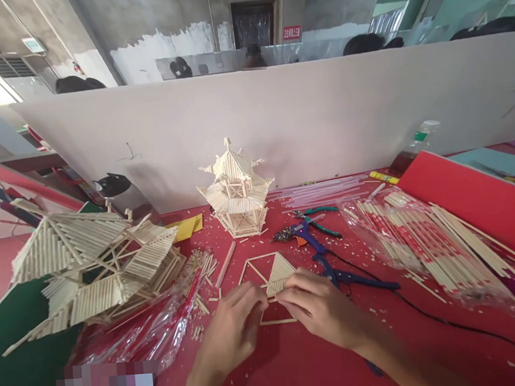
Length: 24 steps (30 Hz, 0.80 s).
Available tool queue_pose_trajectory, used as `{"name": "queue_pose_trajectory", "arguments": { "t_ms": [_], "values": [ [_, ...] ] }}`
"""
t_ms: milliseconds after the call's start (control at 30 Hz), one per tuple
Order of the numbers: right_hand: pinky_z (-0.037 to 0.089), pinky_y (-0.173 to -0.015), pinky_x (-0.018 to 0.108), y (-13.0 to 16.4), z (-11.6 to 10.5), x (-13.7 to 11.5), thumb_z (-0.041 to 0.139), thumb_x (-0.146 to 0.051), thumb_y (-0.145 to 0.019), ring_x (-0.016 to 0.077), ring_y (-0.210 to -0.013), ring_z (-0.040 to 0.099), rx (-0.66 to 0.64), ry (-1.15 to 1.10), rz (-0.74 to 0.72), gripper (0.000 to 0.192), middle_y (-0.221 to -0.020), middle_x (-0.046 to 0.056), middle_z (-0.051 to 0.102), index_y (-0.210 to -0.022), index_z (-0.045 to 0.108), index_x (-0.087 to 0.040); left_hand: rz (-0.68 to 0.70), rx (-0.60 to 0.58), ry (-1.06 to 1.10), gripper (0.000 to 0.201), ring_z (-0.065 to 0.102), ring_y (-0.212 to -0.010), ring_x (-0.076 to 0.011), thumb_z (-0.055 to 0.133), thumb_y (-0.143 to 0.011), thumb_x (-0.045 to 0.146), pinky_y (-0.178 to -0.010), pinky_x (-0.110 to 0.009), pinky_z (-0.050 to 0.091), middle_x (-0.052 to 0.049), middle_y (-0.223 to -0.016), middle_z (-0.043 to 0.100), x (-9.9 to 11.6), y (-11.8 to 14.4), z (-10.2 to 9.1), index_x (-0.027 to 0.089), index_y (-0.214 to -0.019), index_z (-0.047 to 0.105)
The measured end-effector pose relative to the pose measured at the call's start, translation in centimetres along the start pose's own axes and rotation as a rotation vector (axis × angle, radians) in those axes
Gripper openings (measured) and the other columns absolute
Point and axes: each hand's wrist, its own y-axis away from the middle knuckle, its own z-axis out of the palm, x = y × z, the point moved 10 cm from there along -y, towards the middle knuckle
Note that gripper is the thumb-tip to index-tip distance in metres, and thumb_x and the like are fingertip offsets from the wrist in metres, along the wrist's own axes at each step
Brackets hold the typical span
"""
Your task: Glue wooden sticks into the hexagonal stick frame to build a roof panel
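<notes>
Both hands, left hand (235, 318) and right hand (318, 306), pinch with closed fingers the triangular stick panel (279, 274) just in front of the small pagoda model (236, 188); the person should press evenly and keep the panel flat on the desk (318, 365).

Both forearms are reaching in from the near edge of the surface, converging toward its middle. The left hand (234, 327) is lying palm down, fingers curled inward. The right hand (320, 306) is resting beside it, its fingertips meeting the left's in a pinching grip.
</notes>
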Motion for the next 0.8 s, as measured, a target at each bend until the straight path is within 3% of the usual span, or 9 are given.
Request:
{"name": "queue_pose_trajectory", "arguments": {
  "t_ms": [200, 333, 400, 533, 667, 733, 800],
  "values": [
    [0.052, -0.078, 0.030, -0.1, -1.0, 0.3, 0.057, -0.013, -0.103, 0.0176, -0.084, 0.062, 0.053, -0.032, 0.032, 0.016, -0.090, 0.005, 0.069, -0.101, 0.071, -0.019, -0.153, 0.205, 0.001, 0.015, 0.060, -0.083, -0.0171, 0.042, -0.105, 0.023, -0.076, -0.028, 0.046, -0.003, -0.092, 0.063, -1.4, 0.1, -2.6, 0.022, -0.095, 0.054],
    [0.052, -0.077, 0.031, 0.2, -1.0, 1.3, 0.058, -0.015, -0.102, 0.0180, -0.082, 0.063, 0.052, 0.010, 0.064, 0.015, -0.088, 0.004, 0.071, -0.097, 0.071, -0.020, -0.372, 0.496, -0.241, 0.017, 0.060, -0.079, -0.0176, 0.043, -0.104, 0.027, -0.072, -0.027, 0.044, -0.003, -0.091, 0.064, -3.5, 1.9, -6.6, 0.022, -0.097, 0.058],
    [0.051, -0.078, 0.031, 0.4, -0.5, 2.0, 0.059, -0.016, -0.102, 0.0185, -0.084, 0.062, 0.021, 0.019, 0.098, 0.014, -0.088, 0.004, 0.072, -0.096, 0.071, -0.020, -0.481, 0.563, -0.389, 0.021, 0.061, -0.082, -0.0183, 0.043, -0.104, 0.027, -0.071, -0.027, 0.042, -0.005, -0.098, 0.067, -4.3, 2.9, -8.1, 0.022, -0.100, 0.063],
    [0.050, -0.077, 0.030, 0.8, 1.0, 3.2, 0.062, -0.014, -0.100, 0.0188, -0.085, 0.062, -0.049, 0.038, 0.176, 0.014, -0.086, 0.004, 0.071, -0.091, 0.072, -0.020, -0.628, 0.497, -0.527, 0.020, 0.064, -0.080, -0.0191, 0.049, -0.102, 0.031, -0.064, -0.026, 0.036, -0.005, -0.105, 0.072, -5.5, 3.7, -9.0, 0.024, -0.102, 0.068],
    [0.049, -0.076, 0.030, 0.9, 2.5, 3.7, 0.065, -0.012, -0.097, 0.0184, -0.086, 0.062, -0.097, 0.031, 0.226, 0.014, -0.088, 0.004, 0.067, -0.089, 0.073, -0.019, -0.823, 0.354, -0.596, 0.034, 0.064, -0.067, -0.0229, 0.050, -0.101, 0.048, -0.057, -0.027, 0.027, -0.005, -0.075, 0.072, -6.9, 4.5, -8.9, 0.025, -0.084, 0.068],
    [0.049, -0.075, 0.029, 1.1, 3.3, 4.1, 0.064, -0.010, -0.097, 0.0181, -0.085, 0.062, -0.116, 0.008, 0.238, 0.015, -0.087, 0.003, 0.067, -0.091, 0.074, -0.020, -0.844, 0.302, -0.621, 0.037, 0.064, -0.065, -0.0242, 0.047, -0.103, 0.047, -0.056, -0.027, 0.026, -0.006, -0.070, 0.071, -7.0, 4.6, -8.7, 0.025, -0.083, 0.069],
    [0.049, -0.075, 0.030, 1.2, 3.9, 4.4, 0.063, -0.007, -0.096, 0.0181, -0.084, 0.063, -0.123, -0.012, 0.235, 0.017, -0.087, 0.003, 0.067, -0.092, 0.074, -0.020, -0.766, 0.299, -0.576, 0.031, 0.067, -0.068, -0.0231, 0.046, -0.103, 0.040, -0.057, -0.027, 0.030, -0.006, -0.079, 0.075, -6.7, 4.0, -8.1, 0.025, -0.092, 0.071]
  ]
}}
